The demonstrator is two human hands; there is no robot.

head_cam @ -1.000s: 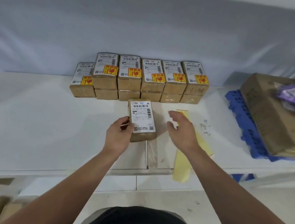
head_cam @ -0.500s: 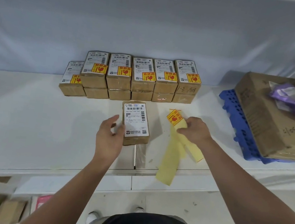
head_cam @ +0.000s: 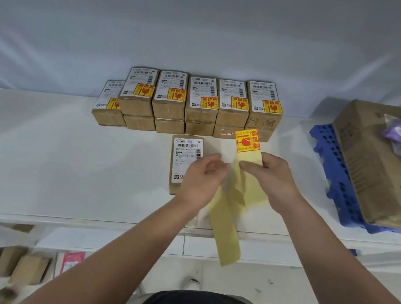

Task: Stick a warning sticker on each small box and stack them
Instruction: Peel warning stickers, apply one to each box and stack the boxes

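White table [head_cam: 43, 159]; sticker strip [head_cam: 230, 212] between fingers [head_cam: 250, 166] of right hand [head_cam: 273, 182]

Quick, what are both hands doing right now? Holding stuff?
Left hand: blurred, right beside the yellow sticker strip; cannot tell if it grips anything.
Right hand: closed, pinching the yellow sticker strip near its top.

The left hand [head_cam: 201, 179] was blurred, so it was not clear if its fingers touched the yellow backing strip [head_cam: 227, 232]. It covered the lower right corner of the unstickered small box [head_cam: 184, 155], whose label print was too small to read. The large carton [head_cam: 377, 167] was cut by the right edge. The boxes under the table [head_cam: 28, 269] were blurred.
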